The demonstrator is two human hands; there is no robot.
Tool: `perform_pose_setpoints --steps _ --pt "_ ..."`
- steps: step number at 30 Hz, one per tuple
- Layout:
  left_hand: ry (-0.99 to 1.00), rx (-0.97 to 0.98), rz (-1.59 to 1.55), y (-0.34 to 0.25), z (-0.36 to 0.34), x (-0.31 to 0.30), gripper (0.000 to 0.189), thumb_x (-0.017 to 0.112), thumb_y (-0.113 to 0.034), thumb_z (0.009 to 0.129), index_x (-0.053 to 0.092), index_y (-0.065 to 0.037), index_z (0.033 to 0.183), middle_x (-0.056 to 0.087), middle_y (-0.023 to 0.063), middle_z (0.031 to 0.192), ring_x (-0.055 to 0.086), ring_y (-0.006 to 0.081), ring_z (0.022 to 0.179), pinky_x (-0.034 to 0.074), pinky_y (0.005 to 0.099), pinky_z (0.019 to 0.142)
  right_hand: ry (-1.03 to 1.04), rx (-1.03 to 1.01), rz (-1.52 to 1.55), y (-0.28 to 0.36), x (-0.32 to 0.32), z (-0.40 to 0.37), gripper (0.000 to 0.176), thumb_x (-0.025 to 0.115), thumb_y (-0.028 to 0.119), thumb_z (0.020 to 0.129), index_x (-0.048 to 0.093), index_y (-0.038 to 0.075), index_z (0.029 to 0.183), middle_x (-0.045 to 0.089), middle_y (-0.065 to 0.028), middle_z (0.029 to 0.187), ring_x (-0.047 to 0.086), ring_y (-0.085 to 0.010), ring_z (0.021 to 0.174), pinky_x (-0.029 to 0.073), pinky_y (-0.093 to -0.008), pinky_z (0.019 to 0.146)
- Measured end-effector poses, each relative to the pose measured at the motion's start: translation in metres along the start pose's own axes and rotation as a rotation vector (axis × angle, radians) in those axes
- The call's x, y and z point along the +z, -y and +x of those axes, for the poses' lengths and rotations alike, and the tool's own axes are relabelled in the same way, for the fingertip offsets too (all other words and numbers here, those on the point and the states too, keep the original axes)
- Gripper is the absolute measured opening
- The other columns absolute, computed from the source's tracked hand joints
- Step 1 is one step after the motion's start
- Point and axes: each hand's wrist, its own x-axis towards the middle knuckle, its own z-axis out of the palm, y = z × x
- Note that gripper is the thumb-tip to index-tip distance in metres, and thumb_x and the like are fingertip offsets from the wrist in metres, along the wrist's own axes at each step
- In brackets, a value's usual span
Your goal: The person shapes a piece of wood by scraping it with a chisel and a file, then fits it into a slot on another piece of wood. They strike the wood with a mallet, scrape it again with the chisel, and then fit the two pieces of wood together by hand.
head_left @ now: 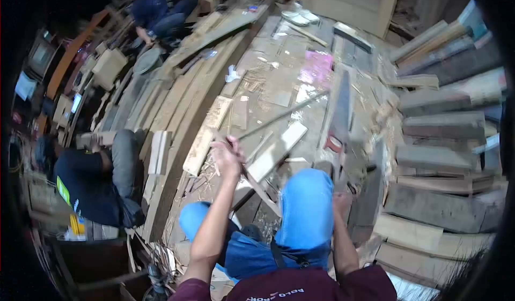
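My left hand (pixel 228 156) is closed around a thin, slightly curved wooden strip (pixel 264 195) that slants down toward my knees. Behind that hand, a long narrow dark strip (pixel 284 114) runs up to the right. A pale board (pixel 279 150) lies on the floor just beyond my knees. My right hand (pixel 342 199) is low beside my right knee, partly hidden and blurred; its fingers cannot be made out. A little ahead of it rests a handsaw (pixel 340 110) with a red handle, its blade pointing away from me.
Stacked planks (pixel 440 159) line the right side. Long thick beams (pixel 201 94) run along the left, with one person (pixel 94 180) sitting beside them and another person (pixel 161 11) farther back. Shavings, offcuts and a pink sheet (pixel 316 66) litter the floor. White shoes (pixel 300 17) lie at the back.
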Motion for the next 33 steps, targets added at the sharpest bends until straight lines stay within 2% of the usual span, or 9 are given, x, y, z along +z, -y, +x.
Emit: perform_pose_setpoints --steps 6,8,12,13,17,21,27,31,33 --pt "0.181 -0.122 -0.126 0.018 0.016 0.005 0.069 0.018 -0.074 0.088 0.039 -0.012 0.067 0.033 -0.0015 0.053 0.031 0.0101 0.042 0.023 0.0235 0.037 -0.175 -0.730 0.414 0.211 -0.124 -0.004 0.028 0.067 0.027 0.083 0.053 0.004 0.088 0.056 -0.0058 0.069 0.054 -0.0160 0.067 0.044 -0.0329 0.062" --pt "0.096 -0.168 -0.122 0.010 0.016 0.017 0.066 0.024 -0.071 0.091 0.041 -0.012 0.065 0.033 -0.0016 0.052 0.031 0.0095 0.041 0.023 0.0238 0.037 0.278 -0.573 0.619 0.286 -0.153 -0.036 0.028 0.070 0.018 0.083 0.056 -0.002 0.096 0.064 -0.0093 0.084 0.059 -0.0166 0.077 0.048 -0.0316 0.073" --pt "0.120 -0.001 0.082 0.028 0.026 0.004 0.062 0.032 -0.061 0.095 0.044 -0.011 0.060 0.040 -0.0016 0.051 0.037 0.0076 0.041 0.027 0.0246 0.037 0.515 -0.863 0.507 0.359 -0.102 -0.088 0.027 0.068 0.018 0.086 0.058 -0.002 0.101 0.064 -0.0075 0.086 0.061 -0.0148 0.073 0.050 -0.0297 0.065" --pt "0.114 0.016 0.111 0.029 0.027 0.002 0.061 0.034 -0.060 0.096 0.045 -0.011 0.060 0.042 -0.0018 0.050 0.039 0.0071 0.041 0.027 0.0249 0.038 0.667 -0.647 0.625 0.363 -0.073 -0.103 0.029 0.069 0.019 0.085 0.058 -0.002 0.102 0.067 -0.0077 0.088 0.063 -0.0172 0.071 0.051 -0.0305 0.063" --pt "0.059 0.203 0.240 0.029 0.017 0.007 0.054 0.041 -0.043 0.100 0.053 -0.002 0.068 0.044 -0.0017 0.056 0.040 0.0072 0.057 0.035 0.0278 0.051 0.465 -1.040 0.440 0.373 -0.031 -0.149 0.024 0.075 0.019 0.080 0.061 0.002 0.090 0.065 -0.0058 0.076 0.061 -0.0126 0.068 0.049 -0.0268 0.063" --pt "0.234 0.204 0.333 0.041 0.010 -0.013 0.050 0.040 -0.042 0.100 0.055 -0.002 0.074 0.051 -0.0005 0.060 0.048 0.0073 0.056 0.040 0.0257 0.052 0.379 -0.873 0.640 0.360 -0.013 -0.142 0.025 0.077 0.014 0.074 0.059 0.000 0.083 0.065 -0.0116 0.071 0.064 -0.0214 0.064 0.050 -0.0336 0.061" --pt "0.525 -0.120 0.400 0.048 -0.008 -0.048 0.048 0.039 -0.042 0.100 0.058 -0.004 0.077 0.054 0.0027 0.066 0.051 0.0112 0.057 0.042 0.0271 0.053 0.347 -0.663 0.782 0.365 -0.024 -0.113 0.021 0.072 0.010 0.079 0.061 -0.005 0.087 0.068 -0.0106 0.078 0.066 -0.0157 0.072 0.052 -0.0305 0.064" --pt "0.266 0.248 0.743 0.040 -0.003 -0.064 0.036 0.047 -0.033 0.098 0.059 -0.002 0.084 0.055 0.0065 0.064 0.052 0.0154 0.060 0.042 0.0319 0.057 0.264 -0.713 0.505 0.372 -0.049 -0.121 0.026 0.068 0.021 0.084 0.061 -0.003 0.091 0.068 -0.0165 0.076 0.069 -0.0265 0.075 0.052 -0.0353 0.065" --pt "0.160 0.089 0.737 0.022 0.001 -0.070 0.034 0.048 -0.033 0.096 0.058 -0.001 0.088 0.059 0.0210 0.073 0.060 0.0362 0.069 0.045 0.0439 0.065 0.110 -0.973 0.330 0.367 -0.048 -0.131 0.029 0.065 0.026 0.086 0.060 -0.001 0.091 0.067 -0.0180 0.074 0.068 -0.0333 0.073 0.051 -0.0386 0.064"
